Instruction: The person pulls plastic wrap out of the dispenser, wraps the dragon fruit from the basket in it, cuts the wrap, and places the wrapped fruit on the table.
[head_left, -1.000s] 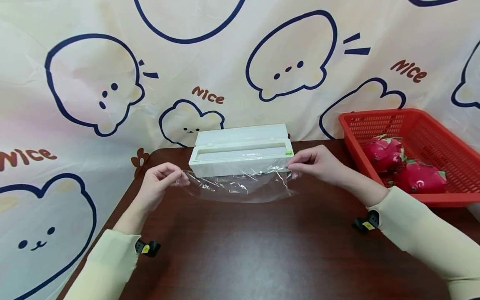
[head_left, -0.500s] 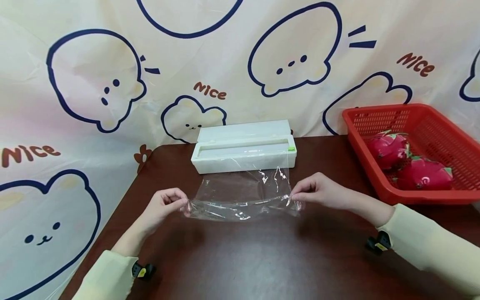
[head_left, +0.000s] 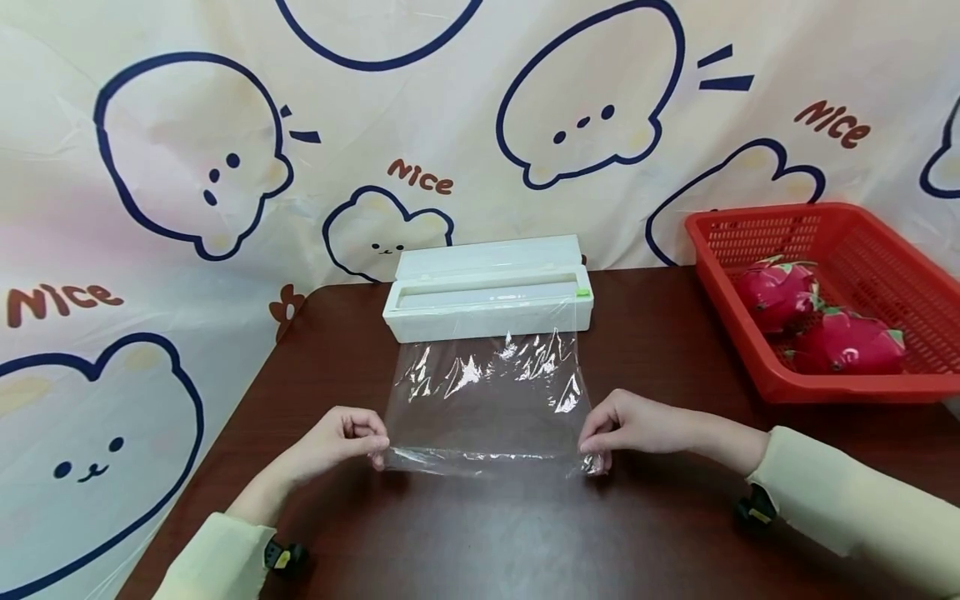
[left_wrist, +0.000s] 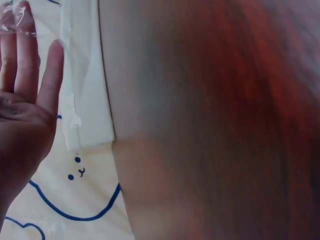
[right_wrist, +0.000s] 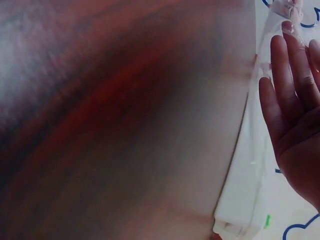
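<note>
Left hand (head_left: 336,442): pinching one near corner of film. Right hand (head_left: 632,423): pinching the other. Film (head_left: 487,408): drawn from box (head_left: 487,327) over table (head_left: 487,542), between hands. Likely faults: skewing or tearing, from uneven pull; box sliding, unheld, from hard tugging.

The left wrist view crops the bare left hand (left_wrist: 22,107) at left, the right wrist view the bare right hand (right_wrist: 297,117) at right; in both, the dark reddish-brown wooden table (left_wrist: 210,150) blurs and the top edge cuts off the clear plastic film (head_left: 487,408). The head view's right edge cuts off the red perforated plastic basket (head_left: 795,387).
</note>
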